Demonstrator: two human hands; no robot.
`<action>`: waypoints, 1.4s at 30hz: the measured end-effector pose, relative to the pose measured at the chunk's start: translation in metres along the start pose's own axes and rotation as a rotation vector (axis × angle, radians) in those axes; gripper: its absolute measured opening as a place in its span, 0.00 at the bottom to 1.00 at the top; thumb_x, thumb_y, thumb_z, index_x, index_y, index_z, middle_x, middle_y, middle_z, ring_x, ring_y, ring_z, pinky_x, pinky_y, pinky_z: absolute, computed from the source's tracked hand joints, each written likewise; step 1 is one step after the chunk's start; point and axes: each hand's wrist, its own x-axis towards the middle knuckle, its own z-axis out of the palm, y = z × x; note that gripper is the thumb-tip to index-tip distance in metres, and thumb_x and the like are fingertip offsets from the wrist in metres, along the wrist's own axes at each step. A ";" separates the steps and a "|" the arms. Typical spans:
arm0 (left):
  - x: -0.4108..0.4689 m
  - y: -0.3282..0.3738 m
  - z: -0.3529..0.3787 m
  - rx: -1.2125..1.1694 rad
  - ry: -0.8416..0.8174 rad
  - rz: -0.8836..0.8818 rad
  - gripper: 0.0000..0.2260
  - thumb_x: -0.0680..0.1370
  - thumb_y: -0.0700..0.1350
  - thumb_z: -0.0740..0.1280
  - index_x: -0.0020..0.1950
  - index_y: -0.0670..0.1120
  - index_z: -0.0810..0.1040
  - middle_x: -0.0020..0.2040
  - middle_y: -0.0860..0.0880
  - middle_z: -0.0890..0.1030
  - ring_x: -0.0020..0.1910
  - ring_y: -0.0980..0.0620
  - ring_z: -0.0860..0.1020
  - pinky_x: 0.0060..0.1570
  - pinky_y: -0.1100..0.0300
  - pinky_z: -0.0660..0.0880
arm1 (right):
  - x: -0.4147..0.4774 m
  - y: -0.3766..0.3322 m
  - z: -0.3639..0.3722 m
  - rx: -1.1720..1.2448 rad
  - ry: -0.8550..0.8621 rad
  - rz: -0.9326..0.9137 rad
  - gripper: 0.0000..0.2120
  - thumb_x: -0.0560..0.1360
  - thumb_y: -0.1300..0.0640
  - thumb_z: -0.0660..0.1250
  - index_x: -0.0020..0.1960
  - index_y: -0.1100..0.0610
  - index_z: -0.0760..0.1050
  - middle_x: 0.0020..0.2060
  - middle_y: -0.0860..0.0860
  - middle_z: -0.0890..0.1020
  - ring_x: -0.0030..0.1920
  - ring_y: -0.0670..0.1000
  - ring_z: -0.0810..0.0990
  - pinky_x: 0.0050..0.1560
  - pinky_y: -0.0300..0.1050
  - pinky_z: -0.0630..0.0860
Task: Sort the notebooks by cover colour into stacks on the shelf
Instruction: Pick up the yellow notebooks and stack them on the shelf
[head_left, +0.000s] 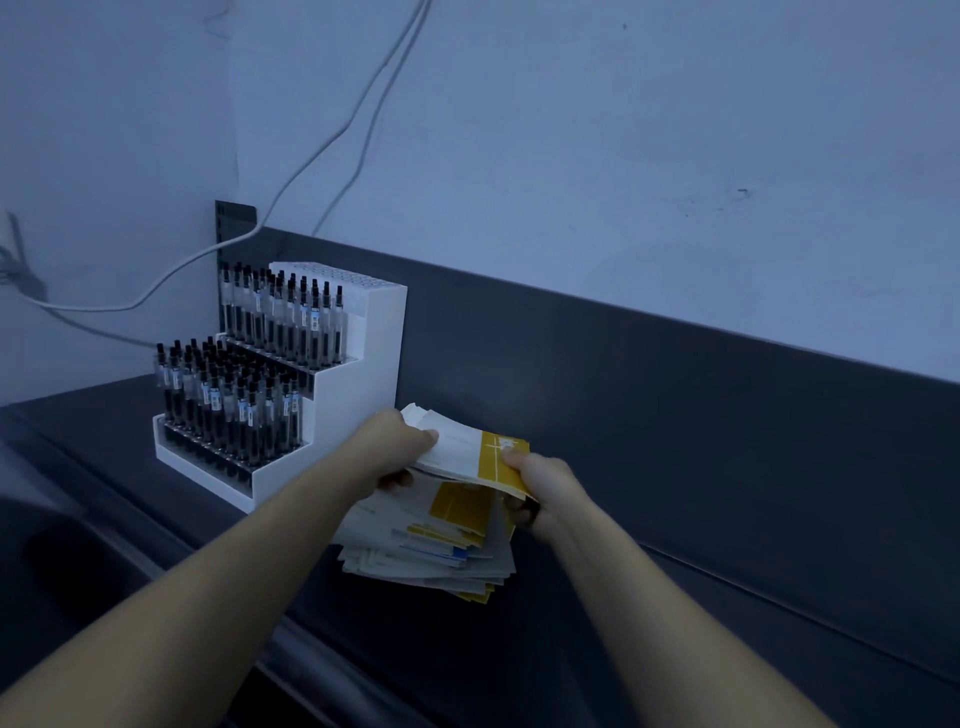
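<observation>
Both hands, left and right, pinch-grip the top notebooks; the ragged pile beneath could slide off the shelf.

Messy notebook pile on dark shelf, yellow-and-white top bundle lifted

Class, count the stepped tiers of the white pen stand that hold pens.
2: a lower front tier and a higher tier behind it. The top block holds none.
</observation>
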 end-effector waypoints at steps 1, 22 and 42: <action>0.002 -0.002 0.000 0.075 0.019 0.020 0.18 0.80 0.50 0.63 0.64 0.39 0.70 0.46 0.44 0.75 0.38 0.48 0.75 0.33 0.59 0.70 | -0.001 0.000 0.002 -0.009 0.002 -0.005 0.06 0.79 0.56 0.64 0.48 0.59 0.70 0.33 0.54 0.75 0.28 0.49 0.72 0.23 0.39 0.66; 0.016 -0.010 -0.005 0.481 0.146 0.124 0.20 0.78 0.58 0.60 0.59 0.44 0.74 0.53 0.46 0.78 0.55 0.45 0.77 0.54 0.53 0.74 | 0.007 -0.001 0.024 -0.024 0.033 -0.066 0.02 0.77 0.63 0.64 0.46 0.61 0.71 0.43 0.57 0.79 0.51 0.59 0.80 0.59 0.59 0.77; -0.006 0.020 0.022 -0.425 -0.183 0.028 0.16 0.78 0.33 0.64 0.65 0.34 0.67 0.59 0.38 0.75 0.48 0.44 0.76 0.34 0.53 0.77 | -0.023 0.002 -0.029 0.109 0.141 -0.158 0.02 0.78 0.61 0.64 0.50 0.57 0.73 0.43 0.54 0.81 0.41 0.54 0.80 0.35 0.45 0.78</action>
